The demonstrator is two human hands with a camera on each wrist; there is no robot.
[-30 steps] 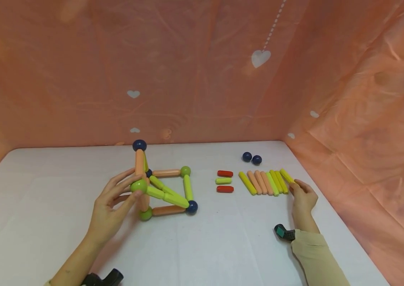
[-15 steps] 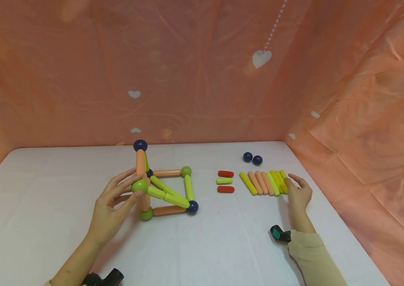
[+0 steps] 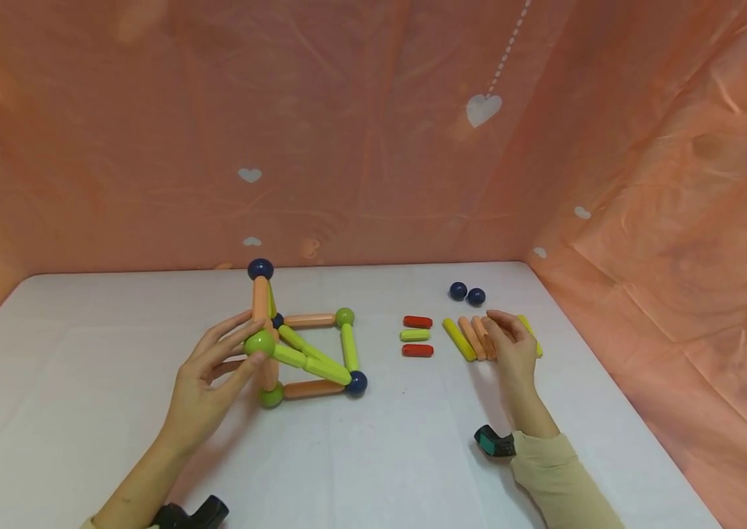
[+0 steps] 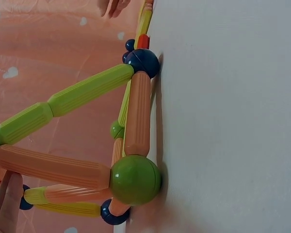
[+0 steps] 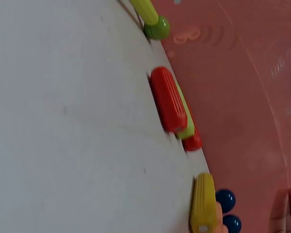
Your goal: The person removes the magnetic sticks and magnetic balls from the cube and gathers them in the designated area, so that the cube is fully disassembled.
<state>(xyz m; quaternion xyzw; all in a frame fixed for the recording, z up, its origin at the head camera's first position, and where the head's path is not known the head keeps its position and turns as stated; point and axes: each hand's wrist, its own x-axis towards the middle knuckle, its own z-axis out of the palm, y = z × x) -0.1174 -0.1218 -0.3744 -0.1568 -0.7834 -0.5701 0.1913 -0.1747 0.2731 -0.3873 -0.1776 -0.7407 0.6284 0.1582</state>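
Observation:
In the head view my left hand [image 3: 204, 393] pinches a green ball [image 3: 259, 343] on a frame of rods and balls, with thumb and fingers around it. The frame has a raised side topped by a dark blue ball [image 3: 261, 269] and a square base lying on the table. My right hand [image 3: 517, 360] hovers over the row of sticks, its fingers loosely bent and covering several of them. Left of it show peach sticks [image 3: 467, 334] and a yellow stick [image 3: 457, 339]; another yellow stick [image 3: 537, 345] shows to its right. The right wrist view shows fingers [image 5: 280, 213] extended beside the row.
Two red rods [image 3: 417, 322] with a short green rod [image 3: 415, 335] between them lie between the frame and the row. Two dark blue balls [image 3: 467, 294] stand behind the row. The white table [image 3: 380, 455] meets an orange cloth [image 3: 373, 147] at the back and right.
My right hand has let go of the rightmost yellow stick and moved left over the row. My left hand and the frame have stayed in place.

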